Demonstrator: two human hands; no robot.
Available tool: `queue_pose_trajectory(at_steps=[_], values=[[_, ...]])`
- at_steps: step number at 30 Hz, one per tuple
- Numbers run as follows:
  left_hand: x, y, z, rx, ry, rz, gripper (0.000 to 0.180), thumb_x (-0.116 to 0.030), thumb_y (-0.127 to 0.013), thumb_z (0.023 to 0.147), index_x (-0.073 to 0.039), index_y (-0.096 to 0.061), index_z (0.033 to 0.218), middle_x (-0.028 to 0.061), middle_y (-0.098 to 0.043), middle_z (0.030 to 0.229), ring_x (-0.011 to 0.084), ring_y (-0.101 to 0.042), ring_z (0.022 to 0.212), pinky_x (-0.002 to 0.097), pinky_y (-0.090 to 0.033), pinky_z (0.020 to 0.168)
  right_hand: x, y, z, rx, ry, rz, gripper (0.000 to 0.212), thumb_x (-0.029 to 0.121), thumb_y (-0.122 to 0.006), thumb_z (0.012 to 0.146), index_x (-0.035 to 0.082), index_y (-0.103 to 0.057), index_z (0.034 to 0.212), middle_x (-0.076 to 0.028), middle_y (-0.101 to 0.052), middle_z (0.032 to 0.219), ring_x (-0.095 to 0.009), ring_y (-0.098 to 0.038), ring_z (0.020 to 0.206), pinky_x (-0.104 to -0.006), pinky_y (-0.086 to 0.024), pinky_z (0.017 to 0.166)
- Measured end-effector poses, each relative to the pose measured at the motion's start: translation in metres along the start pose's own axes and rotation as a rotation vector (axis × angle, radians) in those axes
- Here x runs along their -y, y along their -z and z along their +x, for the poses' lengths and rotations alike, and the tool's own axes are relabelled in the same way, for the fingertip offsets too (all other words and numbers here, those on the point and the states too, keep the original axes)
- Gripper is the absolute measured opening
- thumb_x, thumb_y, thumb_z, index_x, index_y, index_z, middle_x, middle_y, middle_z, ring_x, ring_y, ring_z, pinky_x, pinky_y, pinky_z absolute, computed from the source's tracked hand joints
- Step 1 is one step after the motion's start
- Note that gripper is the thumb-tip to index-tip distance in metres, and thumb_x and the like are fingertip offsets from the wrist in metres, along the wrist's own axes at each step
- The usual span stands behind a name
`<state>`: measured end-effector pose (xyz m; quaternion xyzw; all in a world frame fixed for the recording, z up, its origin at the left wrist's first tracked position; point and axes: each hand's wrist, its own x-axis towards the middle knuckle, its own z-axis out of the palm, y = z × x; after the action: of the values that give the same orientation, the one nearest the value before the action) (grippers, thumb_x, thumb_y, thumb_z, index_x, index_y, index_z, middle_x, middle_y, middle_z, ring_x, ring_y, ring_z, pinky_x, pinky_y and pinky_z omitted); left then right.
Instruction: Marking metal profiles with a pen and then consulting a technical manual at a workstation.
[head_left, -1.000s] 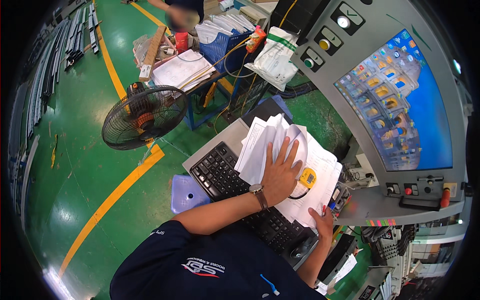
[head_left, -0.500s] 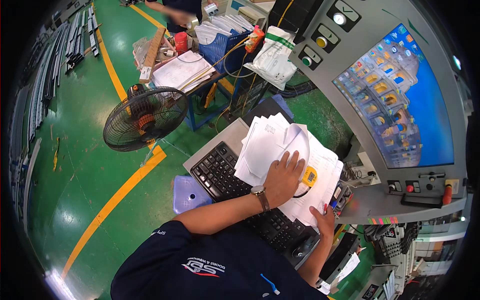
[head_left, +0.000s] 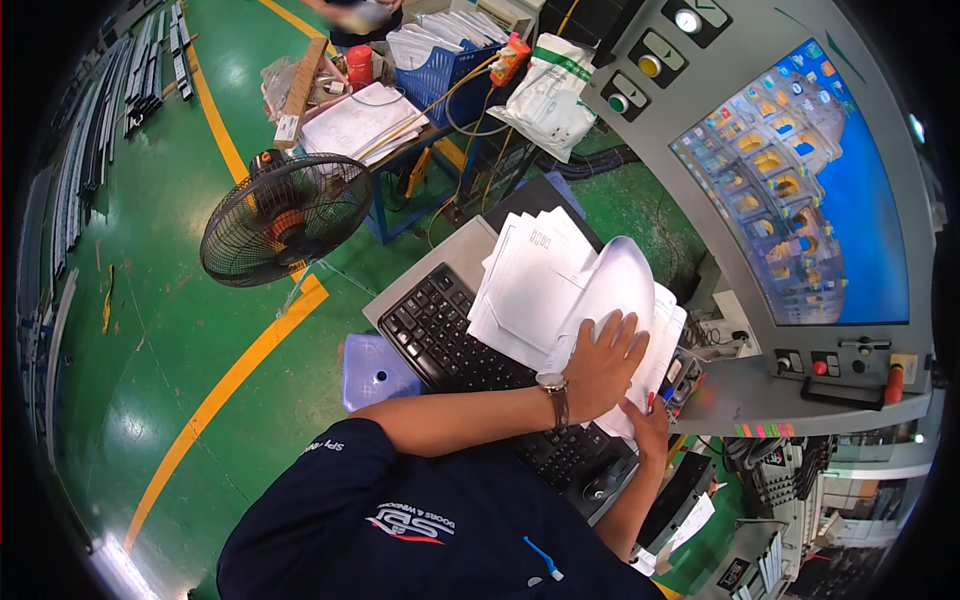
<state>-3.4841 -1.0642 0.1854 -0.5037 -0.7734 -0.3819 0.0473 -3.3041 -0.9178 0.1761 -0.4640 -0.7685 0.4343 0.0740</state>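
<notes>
My left hand [head_left: 604,366], with a watch on its wrist, lies on a curled white sheet [head_left: 612,285], fingers stretched out. The sheet bends up over a stack of printed papers [head_left: 530,285], which rests partly on a black keyboard [head_left: 430,330]. At the stack's near right corner my right hand [head_left: 648,430] is closed, with a slim red pen [head_left: 651,401] showing between thumb and fingers. Some of its fingers are hidden, and it touches the paper edge. A black mouse [head_left: 603,484] sits near my right forearm.
A control panel with a lit screen [head_left: 775,190] stands at the right. A black fan [head_left: 285,220] and a purple stool [head_left: 378,372] are at the left. Farther back, a table bears papers [head_left: 360,122] and a blue file basket [head_left: 440,82]; a person stands behind it.
My left hand has slid right and slightly nearer, and the sheet under it now curls up. The yellow tape measure seen before is now hidden. My right hand stays at the corner.
</notes>
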Motion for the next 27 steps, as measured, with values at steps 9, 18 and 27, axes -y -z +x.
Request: queue_pose_trajectory(at_steps=[9,18,27], values=[[-0.005,-0.006,-0.003,0.015,-0.029,0.022,0.083,-0.032,-0.085,0.084,-0.002,-0.052,0.153,0.0257,-0.046,0.161,0.0418,-0.039,0.152,0.0613,-0.034,0.112,-0.009,0.001,0.001,-0.036,0.021,-0.005,0.071,0.027,-0.087,0.089,-0.009,-0.058,0.143,-0.018,-0.07,0.132,-0.025,-0.066,0.118,-0.0385,-0.052,0.103],[0.006,0.009,-0.004,0.022,0.0,-0.071,0.081,-0.03,-0.083,0.086,-0.002,-0.05,0.154,0.0274,-0.043,0.162,0.0418,-0.04,0.15,0.057,-0.035,0.11,-0.017,0.0,0.002,-0.034,0.025,0.012,0.068,0.018,-0.088,0.09,-0.006,-0.058,0.146,-0.016,-0.072,0.135,-0.024,-0.069,0.119,-0.0376,-0.053,0.106],[0.033,0.018,0.005,-0.012,0.117,-0.193,0.083,-0.03,-0.081,0.089,-0.003,-0.046,0.159,0.0307,-0.041,0.163,0.0465,-0.041,0.149,0.0576,-0.041,0.111,-0.022,-0.002,0.009,-0.056,0.018,0.018,0.075,0.028,-0.092,0.085,-0.006,-0.06,0.144,-0.018,-0.073,0.133,-0.026,-0.07,0.12,-0.0375,-0.052,0.107]])
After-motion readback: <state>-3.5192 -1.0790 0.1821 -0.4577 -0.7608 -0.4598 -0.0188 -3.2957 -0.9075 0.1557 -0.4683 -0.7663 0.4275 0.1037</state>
